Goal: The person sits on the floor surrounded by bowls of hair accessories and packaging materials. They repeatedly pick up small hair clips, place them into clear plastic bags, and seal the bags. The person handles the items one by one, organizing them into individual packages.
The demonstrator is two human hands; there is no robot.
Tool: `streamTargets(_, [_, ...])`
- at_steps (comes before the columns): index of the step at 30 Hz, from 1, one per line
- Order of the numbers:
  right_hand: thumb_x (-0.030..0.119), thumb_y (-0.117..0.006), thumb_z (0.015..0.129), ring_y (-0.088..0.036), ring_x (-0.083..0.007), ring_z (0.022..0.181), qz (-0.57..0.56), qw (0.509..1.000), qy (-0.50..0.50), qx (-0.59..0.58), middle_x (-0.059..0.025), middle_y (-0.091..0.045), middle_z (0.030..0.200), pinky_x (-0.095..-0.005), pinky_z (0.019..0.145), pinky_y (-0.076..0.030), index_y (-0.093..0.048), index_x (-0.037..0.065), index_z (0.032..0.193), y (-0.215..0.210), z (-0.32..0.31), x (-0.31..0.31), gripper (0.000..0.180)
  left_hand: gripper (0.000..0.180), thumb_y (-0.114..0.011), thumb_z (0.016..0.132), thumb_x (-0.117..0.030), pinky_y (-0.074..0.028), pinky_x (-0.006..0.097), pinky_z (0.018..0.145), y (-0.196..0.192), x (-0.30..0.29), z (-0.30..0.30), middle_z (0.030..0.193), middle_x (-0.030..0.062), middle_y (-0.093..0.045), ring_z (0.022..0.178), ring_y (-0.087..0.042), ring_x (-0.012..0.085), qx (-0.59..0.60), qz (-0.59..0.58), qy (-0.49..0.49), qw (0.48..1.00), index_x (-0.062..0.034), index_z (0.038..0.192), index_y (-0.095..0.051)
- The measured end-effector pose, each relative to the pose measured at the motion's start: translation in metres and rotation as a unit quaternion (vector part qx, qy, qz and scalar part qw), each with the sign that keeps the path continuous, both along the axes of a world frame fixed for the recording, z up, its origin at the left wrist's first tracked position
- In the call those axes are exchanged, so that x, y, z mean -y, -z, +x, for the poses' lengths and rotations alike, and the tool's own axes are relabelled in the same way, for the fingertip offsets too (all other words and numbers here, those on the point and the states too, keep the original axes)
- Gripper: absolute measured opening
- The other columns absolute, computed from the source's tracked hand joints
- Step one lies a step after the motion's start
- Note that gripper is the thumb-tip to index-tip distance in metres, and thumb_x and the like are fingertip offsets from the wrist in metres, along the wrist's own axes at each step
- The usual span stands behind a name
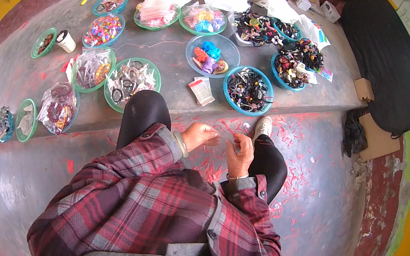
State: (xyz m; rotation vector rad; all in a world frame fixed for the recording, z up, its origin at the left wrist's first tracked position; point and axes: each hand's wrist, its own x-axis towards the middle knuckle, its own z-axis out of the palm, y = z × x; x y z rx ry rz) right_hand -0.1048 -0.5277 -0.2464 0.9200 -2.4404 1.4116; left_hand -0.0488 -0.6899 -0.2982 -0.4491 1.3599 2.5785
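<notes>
Over my lap my left hand (pixel 199 137) points its fingers inward in a closed pinch. Facing it, my right hand (pixel 240 156) has its thumb and fingers curled together. A faint, thin something seems to span the gap between them, too small to name. Beyond my hands, on the raised ledge, lies a small clear packet (pixel 201 91). Close by it stands a blue basin of black hair ties (pixel 249 90). Left of my knee a green basin (pixel 157 86) holds pale and dark small pieces.
More basins of coloured pieces stand along the ledge (pixel 170 75), including a clear basin (pixel 189 59) with bright bundles. A white cup (pixel 66 41) stands at left. Red scraps (pixel 289 181) litter the floor. A black bag (pixel 353 133) and cardboard (pixel 379 138) lie at right.
</notes>
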Motion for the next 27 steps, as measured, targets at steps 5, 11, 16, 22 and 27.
streamTargets(5, [0.0,-0.064,0.065,-0.055,-0.027,0.081,0.016,0.994,0.025,-0.102,-0.0108,-0.056,0.091,-0.033,0.069,-0.045,-0.056,0.005,0.094,-0.021,0.008,0.003,0.031,0.02,-0.052,0.086,-0.013,-0.05,0.026,0.071,0.001,-0.003,-0.001,0.086,0.0108,-0.062,0.082,-0.061,0.0175,-0.024,-0.119,-0.007,0.993,0.004,0.095,-0.058])
streamTargets(11, [0.001,-0.063,0.064,-0.055,-0.0287,0.086,0.071,0.986,-0.028,-0.147,-0.0119,-0.055,0.094,-0.0345,0.073,-0.045,-0.056,0.005,0.097,-0.02,0.007,-0.001,0.033,0.02,-0.054,0.085,-0.013,-0.05,0.026,0.07,0.001,-0.005,-0.001,0.085,0.0099,-0.062,0.08,-0.061,0.0158,-0.026,-0.145,-0.024,0.989,0.0044,0.094,-0.059])
streamTargets(16, [0.003,-0.062,0.065,-0.056,-0.0267,0.085,0.107,0.989,-0.023,-0.095,-0.0097,-0.057,0.093,-0.0335,0.072,-0.046,-0.059,0.006,0.094,-0.014,0.006,0.002,0.029,0.019,-0.056,0.083,-0.013,-0.048,0.025,0.066,0.004,-0.005,0.0,0.08,0.0066,-0.063,0.074,-0.059,0.0128,-0.064,-0.248,0.007,0.967,0.0045,0.09,-0.061])
streamTargets(22, [0.007,-0.061,0.068,-0.057,-0.0255,0.076,0.16,0.987,-0.027,-0.011,-0.0079,-0.057,0.089,-0.033,0.065,-0.047,-0.059,0.009,0.095,-0.001,0.005,-0.001,0.027,0.017,-0.058,0.078,-0.016,-0.047,0.028,0.061,-0.001,-0.008,0.001,0.072,0.0116,-0.063,0.064,-0.06,0.0141,-0.116,-0.406,-0.01,0.906,-0.0018,0.085,-0.064])
streamTargets(27, [0.008,-0.062,0.067,-0.057,-0.0258,0.074,0.1,0.995,-0.004,0.002,-0.0087,-0.056,0.087,-0.0319,0.063,-0.046,-0.059,0.01,0.092,-0.004,0.004,0.003,0.025,0.015,-0.059,0.075,-0.015,-0.047,0.034,0.065,0.011,-0.005,0.0,0.078,0.0147,-0.062,0.072,-0.06,0.0262,-0.209,-0.521,-0.019,0.827,-0.0044,0.084,-0.064])
